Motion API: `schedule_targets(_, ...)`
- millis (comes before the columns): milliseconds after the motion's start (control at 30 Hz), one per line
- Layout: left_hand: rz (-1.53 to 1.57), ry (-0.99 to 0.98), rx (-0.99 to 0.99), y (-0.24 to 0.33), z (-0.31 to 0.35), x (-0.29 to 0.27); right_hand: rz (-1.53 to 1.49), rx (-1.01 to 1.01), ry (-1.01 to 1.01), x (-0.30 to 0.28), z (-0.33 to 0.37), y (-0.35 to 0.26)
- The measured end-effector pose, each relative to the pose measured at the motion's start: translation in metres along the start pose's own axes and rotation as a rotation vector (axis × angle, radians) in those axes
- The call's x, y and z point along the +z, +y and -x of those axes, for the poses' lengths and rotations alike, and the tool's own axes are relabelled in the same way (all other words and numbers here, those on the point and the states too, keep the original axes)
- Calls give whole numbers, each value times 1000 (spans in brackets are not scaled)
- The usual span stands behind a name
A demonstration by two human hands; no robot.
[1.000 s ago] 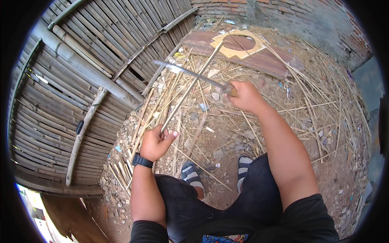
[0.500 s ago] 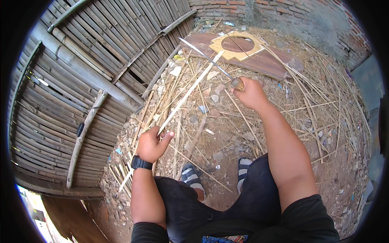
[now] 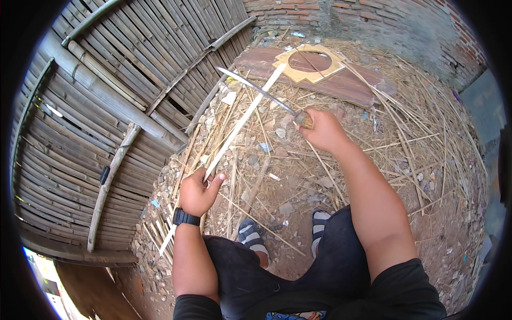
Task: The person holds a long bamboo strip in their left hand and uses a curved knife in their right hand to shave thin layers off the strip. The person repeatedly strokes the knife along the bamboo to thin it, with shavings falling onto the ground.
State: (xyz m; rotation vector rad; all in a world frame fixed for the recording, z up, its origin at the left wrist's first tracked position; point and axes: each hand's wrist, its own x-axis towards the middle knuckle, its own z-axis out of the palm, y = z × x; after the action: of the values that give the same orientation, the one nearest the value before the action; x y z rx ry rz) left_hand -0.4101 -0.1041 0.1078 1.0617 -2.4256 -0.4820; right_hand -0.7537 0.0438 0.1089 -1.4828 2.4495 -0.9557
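My left hand [image 3: 198, 193], with a black watch on its wrist, is closed round a long, pale bamboo strip [image 3: 241, 124]. The strip slants away to the upper right, and its lower end sticks out below the hand. In my right hand [image 3: 324, 130] is the wooden handle of a long, narrow-bladed knife [image 3: 261, 92]. The blade points to the upper left and crosses the strip near its far part; whether the two touch I cannot tell.
A yellow board with a round hole [image 3: 310, 63] lies on a brown plank [image 3: 256, 61]. Bamboo strips, straw and stone bits litter the ground. A bamboo slat wall [image 3: 122, 69] rises on the left, a brick wall [image 3: 373, 26] at the back. My feet stand below.
My right hand has drawn the knife a little nearer and to the left, so the blade crosses the strip lower down. My left hand keeps its grip, almost still.
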Motion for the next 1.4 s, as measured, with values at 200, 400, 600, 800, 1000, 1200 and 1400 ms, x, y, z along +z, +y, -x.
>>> schedule_targets(200,77,-34,10,1,2,2,203,-326,-280,2,18,-49)
schedule_targets(400,75,-148,7,-6,2,-3,-64,87,129,11,-3,12)
schedule_targets(600,242,-165,-46,-12,1,5,181,-339,-151,16,13,-36)
schedule_targets(800,126,-222,3,-7,3,-1,-136,108,41,25,-6,12)
schedule_targets(1000,51,-235,-7,-14,1,2,83,-118,-80,32,8,-12)
schedule_targets(1200,74,-245,11,-5,3,-2,46,-213,-210,22,2,-13)
schedule_targets(1400,60,-202,16,-7,4,1,-59,105,-50,16,-1,1)
